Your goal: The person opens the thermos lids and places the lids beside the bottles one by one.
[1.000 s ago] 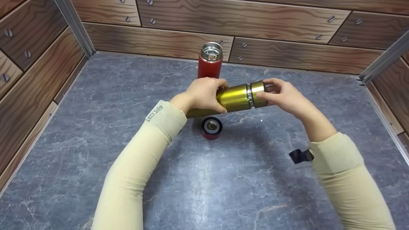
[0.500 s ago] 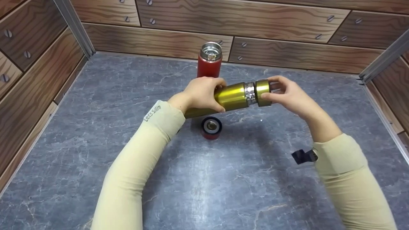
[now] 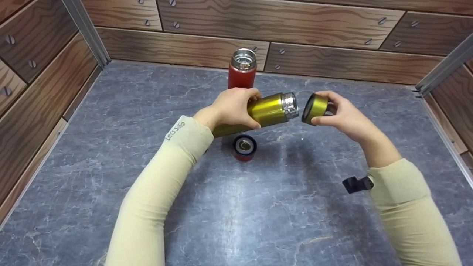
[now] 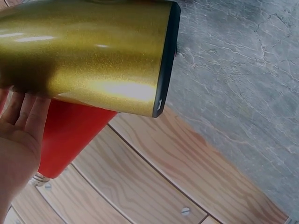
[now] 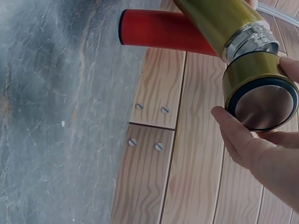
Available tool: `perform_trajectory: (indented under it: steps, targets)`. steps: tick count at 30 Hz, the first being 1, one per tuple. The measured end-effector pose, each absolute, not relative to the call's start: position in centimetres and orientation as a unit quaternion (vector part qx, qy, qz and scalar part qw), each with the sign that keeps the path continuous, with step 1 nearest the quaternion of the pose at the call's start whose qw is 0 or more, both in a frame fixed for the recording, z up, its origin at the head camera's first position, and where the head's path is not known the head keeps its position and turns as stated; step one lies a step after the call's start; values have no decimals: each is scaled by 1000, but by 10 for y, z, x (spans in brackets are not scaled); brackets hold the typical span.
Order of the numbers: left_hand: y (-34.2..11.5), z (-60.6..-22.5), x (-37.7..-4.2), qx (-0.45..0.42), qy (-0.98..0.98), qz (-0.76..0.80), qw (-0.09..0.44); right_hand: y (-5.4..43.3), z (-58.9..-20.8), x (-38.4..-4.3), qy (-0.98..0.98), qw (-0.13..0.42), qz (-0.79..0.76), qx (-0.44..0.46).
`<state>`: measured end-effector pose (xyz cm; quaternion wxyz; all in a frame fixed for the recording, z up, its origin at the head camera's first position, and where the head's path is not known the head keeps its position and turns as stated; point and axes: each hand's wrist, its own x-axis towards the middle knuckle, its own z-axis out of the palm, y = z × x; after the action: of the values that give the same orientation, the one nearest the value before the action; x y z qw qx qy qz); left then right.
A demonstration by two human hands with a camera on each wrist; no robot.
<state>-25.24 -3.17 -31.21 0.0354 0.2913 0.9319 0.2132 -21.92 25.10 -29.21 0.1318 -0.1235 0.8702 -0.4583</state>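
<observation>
My left hand (image 3: 234,109) grips a shiny gold thermos (image 3: 269,110) round its body, tilted nearly on its side with the bare steel neck (image 3: 290,105) to the right. In the left wrist view the thermos's black-rimmed base (image 4: 167,60) shows. Between thumb and fingers, my right hand (image 3: 342,116) holds the gold lid (image 3: 317,108), apart from the neck by a small gap. The right wrist view shows the lid's dark round top (image 5: 265,107). Behind the left hand a red thermos (image 3: 242,77) stands upright, its steel mouth uncovered.
A red lid (image 3: 244,147) lies on the grey marbled table (image 3: 229,214), its inner side up, just in front of the gold thermos. Wood-patterned walls (image 3: 281,22) enclose the back and both sides. A black strap piece (image 3: 357,184) juts from the right sleeve.
The gold lid has come off the thermos neck and moved right with my right hand, and it now tilts. My left hand and the gold thermos have barely moved.
</observation>
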Motion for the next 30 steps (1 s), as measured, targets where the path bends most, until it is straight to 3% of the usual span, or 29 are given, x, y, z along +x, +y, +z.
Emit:
perform_trajectory:
  steps: [9, 30]
  targets:
    - [-30, -314, -253, 292, 930, 221, 36, 261, -306, -223, 898, 95, -412, -120]
    - [-32, -312, -253, 284, 932, 224, 28, 256, -342, -224, 895, 131, -404, -138]
